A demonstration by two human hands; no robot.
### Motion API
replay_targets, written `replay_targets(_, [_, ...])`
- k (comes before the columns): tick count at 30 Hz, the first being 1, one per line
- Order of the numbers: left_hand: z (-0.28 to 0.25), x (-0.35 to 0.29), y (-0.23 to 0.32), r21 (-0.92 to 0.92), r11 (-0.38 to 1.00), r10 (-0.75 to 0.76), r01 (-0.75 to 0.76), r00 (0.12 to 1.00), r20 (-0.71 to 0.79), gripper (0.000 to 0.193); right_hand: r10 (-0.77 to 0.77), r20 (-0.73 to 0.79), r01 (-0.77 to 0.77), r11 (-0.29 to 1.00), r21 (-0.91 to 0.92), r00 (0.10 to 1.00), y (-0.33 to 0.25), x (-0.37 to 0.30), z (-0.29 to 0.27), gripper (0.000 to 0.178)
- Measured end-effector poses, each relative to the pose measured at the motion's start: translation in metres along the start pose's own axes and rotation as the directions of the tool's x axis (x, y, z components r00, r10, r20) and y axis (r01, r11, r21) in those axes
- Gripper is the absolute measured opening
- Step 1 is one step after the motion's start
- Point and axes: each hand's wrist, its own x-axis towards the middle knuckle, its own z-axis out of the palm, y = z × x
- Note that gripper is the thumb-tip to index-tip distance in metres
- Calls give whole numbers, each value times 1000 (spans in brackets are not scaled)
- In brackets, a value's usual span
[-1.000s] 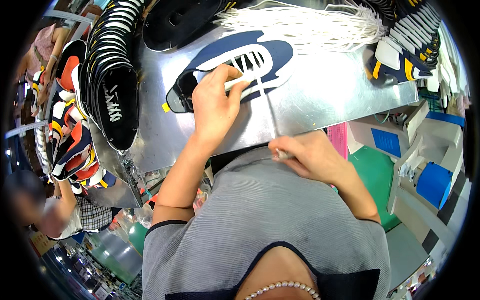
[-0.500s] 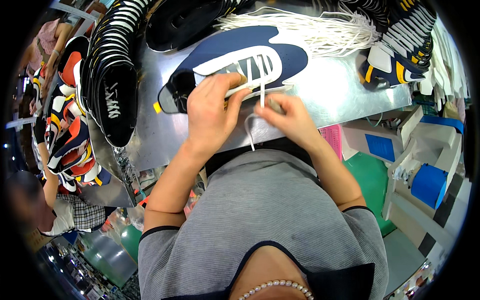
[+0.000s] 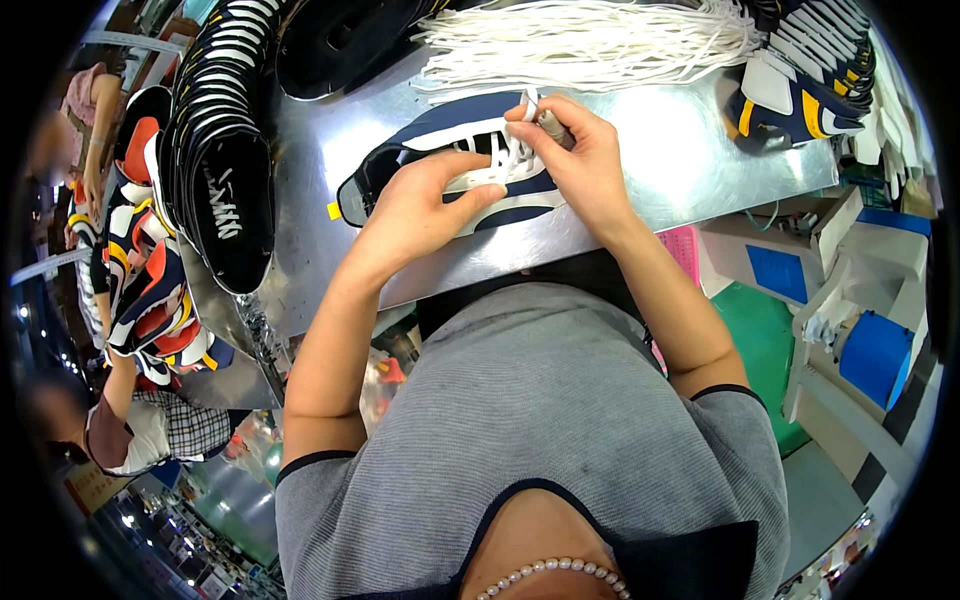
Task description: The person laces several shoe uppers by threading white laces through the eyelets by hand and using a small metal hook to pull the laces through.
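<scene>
A navy and white shoe upper (image 3: 430, 133) lies on the metal table in front of me, its heel with a yellow tab toward the left. My left hand (image 3: 420, 205) grips it at the lacing area, thumb on the near side and fingers over the opening. White lacing crosses the eyelet rows. Just above the far side, my right hand (image 3: 585, 165) pinches a white shoelace (image 3: 529, 105) between thumb and forefinger. A short grey rod-like tool (image 3: 555, 130) is tucked in that same hand; its tip cannot be made out.
Loose white laces (image 3: 590, 45) lie in a bundle beyond the upper. Nested shoe uppers (image 3: 235, 170) stand at the left, with more uppers (image 3: 790, 100) at the far right. The metal table's (image 3: 700, 165) near edge runs before my waist. People work at the left.
My right hand has moved up and away from me, taking the lace from the near side to the far side. The upper has turned and narrowed, its sides drawn together.
</scene>
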Motion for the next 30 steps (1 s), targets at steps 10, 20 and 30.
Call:
replay_targets(10, [19, 7, 14, 257, 937, -201, 236, 967, -157, 41, -65, 13, 66, 993, -96, 998, 3, -10, -11, 29])
replay_targets(20, [33, 4, 1, 522, 845, 326, -120, 888, -324, 31, 174, 97, -137, 941, -309, 980, -11, -59, -27, 20])
replay_targets(30, [29, 4, -4, 276, 941, 265, -198, 936, -233, 29, 258, 163, -178, 904, -389, 952, -12, -52, -25, 16])
